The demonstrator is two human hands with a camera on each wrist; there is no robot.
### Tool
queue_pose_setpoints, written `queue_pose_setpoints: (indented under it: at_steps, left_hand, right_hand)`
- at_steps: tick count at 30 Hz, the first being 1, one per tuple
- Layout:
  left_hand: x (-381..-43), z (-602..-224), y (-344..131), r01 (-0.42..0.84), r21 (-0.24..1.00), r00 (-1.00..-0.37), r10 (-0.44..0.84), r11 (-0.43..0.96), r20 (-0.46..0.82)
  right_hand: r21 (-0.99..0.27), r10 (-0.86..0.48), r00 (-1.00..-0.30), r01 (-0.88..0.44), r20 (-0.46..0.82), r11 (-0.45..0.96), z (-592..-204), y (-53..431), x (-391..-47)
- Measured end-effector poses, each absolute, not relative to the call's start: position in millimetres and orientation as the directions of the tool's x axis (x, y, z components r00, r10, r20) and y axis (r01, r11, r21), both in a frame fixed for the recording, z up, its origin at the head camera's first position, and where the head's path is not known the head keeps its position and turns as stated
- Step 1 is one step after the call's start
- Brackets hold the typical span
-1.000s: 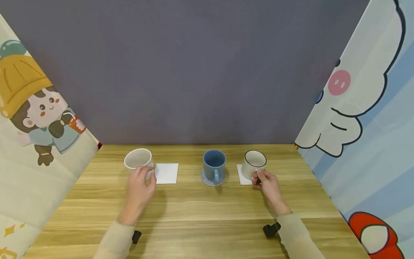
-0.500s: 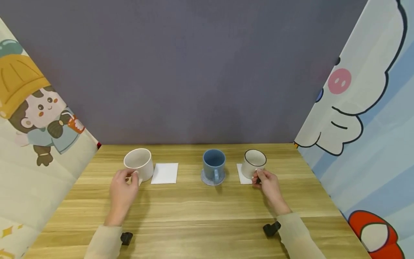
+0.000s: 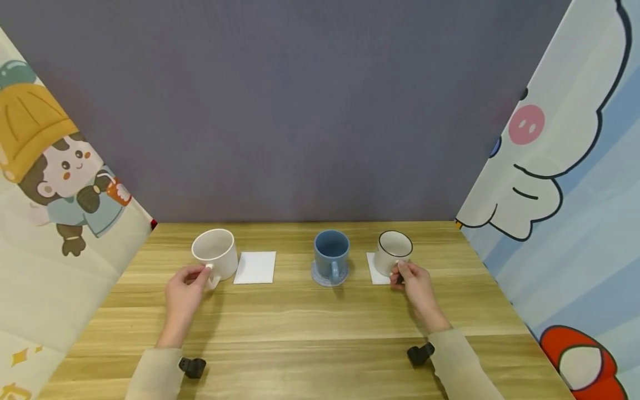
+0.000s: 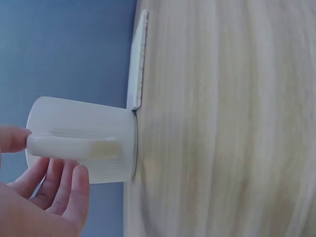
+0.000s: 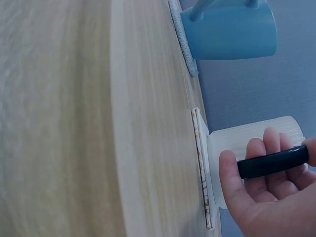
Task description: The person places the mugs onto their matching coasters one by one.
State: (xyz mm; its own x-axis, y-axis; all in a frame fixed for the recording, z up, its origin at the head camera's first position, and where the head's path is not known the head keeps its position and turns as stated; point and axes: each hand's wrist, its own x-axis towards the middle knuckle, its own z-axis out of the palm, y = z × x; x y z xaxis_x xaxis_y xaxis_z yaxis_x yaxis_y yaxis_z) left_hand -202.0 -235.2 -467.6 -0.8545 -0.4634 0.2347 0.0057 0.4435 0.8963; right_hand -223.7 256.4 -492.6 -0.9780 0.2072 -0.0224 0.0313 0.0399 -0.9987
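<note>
At the left stands a wide white mug on the table, just beside a white square coaster. My left hand is at its handle; the thumb touches the handle's top end, and the other fingers curl in beneath it. On the right, my right hand grips the black handle of a smaller white mug with a dark rim. That mug sits on another white square coaster. A blue mug rests on a round grey-blue coaster between them, its handle facing the front.
The wooden table ends at a grey backdrop. Cartoon-printed cloths hang at the left and right sides. A black wrist camera sits at the left cuff, another at the right.
My left hand has shifted left from in front of the white mug, and the mug's handle now shows at its front. My right hand has held its place on the dark-rimmed mug.
</note>
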Motion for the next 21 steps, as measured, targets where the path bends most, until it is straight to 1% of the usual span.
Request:
queue_pose_setpoints:
  at_steps: [5, 7, 10, 12, 14, 21]
  left_hand:
    - [-201.5, -470.0, -239.4, -0.109, 0.917, -0.893, -0.443, 0.383, 0.079]
    - [-201.7, -469.7, -240.5, -0.127, 0.942, -0.913, -0.408, 0.31, 0.012]
    - [-203.2, -469.3, -241.2, -0.122, 0.98, -0.937, -0.343, 0.158, -0.061]
    - [-204.3, -469.3, -241.1, -0.115, 0.991, -0.945, -0.314, 0.072, -0.087]
    - [-205.5, -469.7, -241.3, -0.105, 0.994, -0.95, -0.297, 0.028, -0.092]
    - [-207.7, -470.1, -243.4, -0.111, 0.994, -0.951, -0.291, 0.0, -0.106]
  right_hand:
    - [-0.999, 0.21, -0.977, 0.028, -0.019, 0.04, -492.0, 255.5, -222.1]
    - [-0.999, 0.212, -0.977, 0.027, -0.019, 0.037, -492.2, 255.6, -221.8]
    - [-0.999, 0.217, -0.976, 0.02, -0.012, 0.034, -492.3, 255.9, -221.2]
    - [-0.999, 0.22, -0.975, 0.016, -0.007, 0.037, -492.5, 256.0, -220.6]
    - [-0.999, 0.224, -0.975, 0.013, -0.005, 0.034, -492.2, 255.9, -219.9]
    - [-0.999, 0.23, -0.972, 0.043, -0.041, 0.001, -489.5, 253.7, -220.3]
